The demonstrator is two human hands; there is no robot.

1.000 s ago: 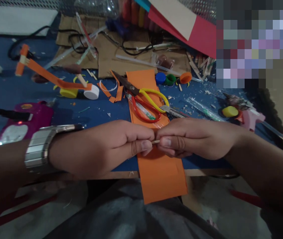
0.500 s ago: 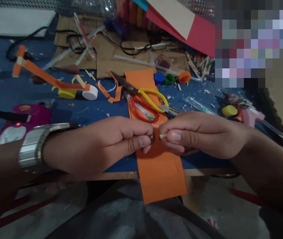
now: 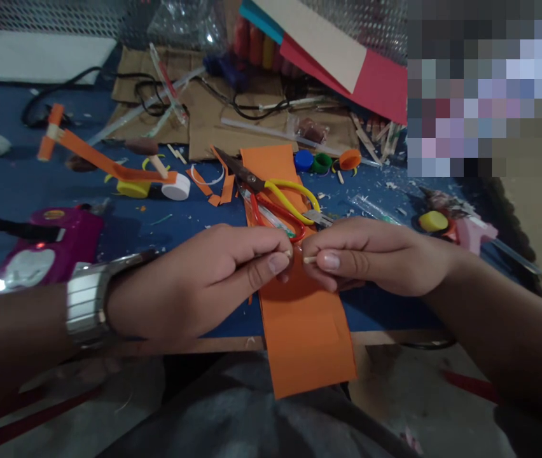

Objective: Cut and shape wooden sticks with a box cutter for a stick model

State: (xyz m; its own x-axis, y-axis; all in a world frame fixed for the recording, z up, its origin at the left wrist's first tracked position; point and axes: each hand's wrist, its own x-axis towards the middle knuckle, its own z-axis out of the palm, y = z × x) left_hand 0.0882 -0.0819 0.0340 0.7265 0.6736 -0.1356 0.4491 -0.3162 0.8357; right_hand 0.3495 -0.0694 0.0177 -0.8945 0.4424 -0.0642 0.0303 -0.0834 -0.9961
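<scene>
My right hand (image 3: 376, 257) is closed in a pinch on a small wooden stick (image 3: 310, 259), whose pale end sticks out past the thumb. Opposite it, my left hand (image 3: 223, 277) pinches another short pale stick piece (image 3: 289, 254), mostly hidden by the fingers. A narrow gap lies between the two hands. Beneath them an orange paper strip (image 3: 309, 337) runs over the table's front edge. Just beyond the fingers lie scissors (image 3: 254, 182) with one red and one yellow handle, partly on the strip.
On the left are a purple glue gun (image 3: 61, 238) and an orange paper scooter model (image 3: 90, 156) with bottle-cap wheels. Bottle caps (image 3: 304, 160) stand behind the scissors. Cardboard (image 3: 233, 133) with straws and a black cord lies farther back. A pink tool (image 3: 474, 235) is at right.
The view has shifted slightly, so the table things appear lower. Both hands keep their pinches close together; a little more of the left piece's tip shows.
</scene>
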